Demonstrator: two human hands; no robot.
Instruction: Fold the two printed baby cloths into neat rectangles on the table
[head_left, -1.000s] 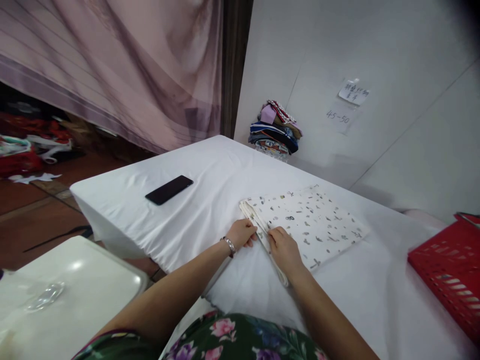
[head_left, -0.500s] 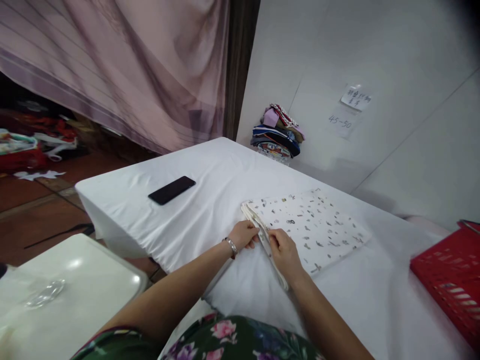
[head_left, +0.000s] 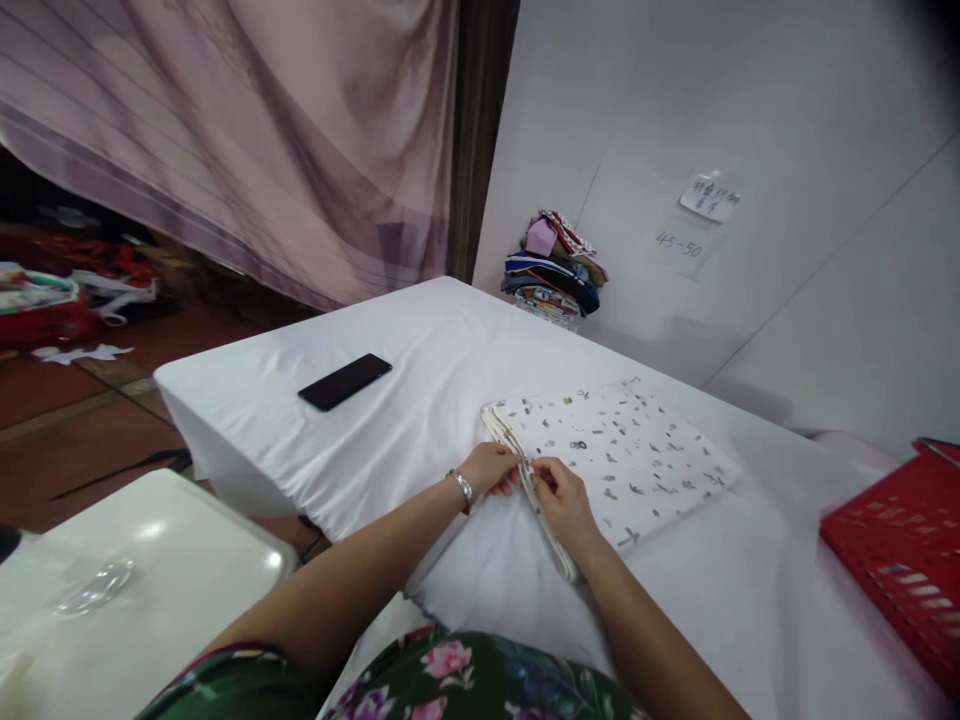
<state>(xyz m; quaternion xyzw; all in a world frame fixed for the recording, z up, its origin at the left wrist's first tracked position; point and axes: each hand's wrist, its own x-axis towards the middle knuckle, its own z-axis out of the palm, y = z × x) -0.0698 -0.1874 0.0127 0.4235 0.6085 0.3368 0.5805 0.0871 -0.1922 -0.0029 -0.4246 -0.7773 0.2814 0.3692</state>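
A folded white cloth (head_left: 622,455) with small dark printed marks lies flat on the white-covered table (head_left: 420,400). My left hand (head_left: 491,468), with a bracelet at the wrist, pinches the near folded edge of the cloth. Right beside it my right hand (head_left: 564,500) pinches the same edge, its fingers curled over the layers. The two hands almost touch at the cloth's near-left edge.
A black phone (head_left: 345,381) lies at the table's left. A stack of folded clothes (head_left: 555,265) sits by the far wall. A red plastic basket (head_left: 900,560) stands at the right edge. A white glossy stool top (head_left: 150,570) is at lower left.
My right hand's fingers have curled up from lying on the cloth to pinching its edge. Both hands stay at the same spot.
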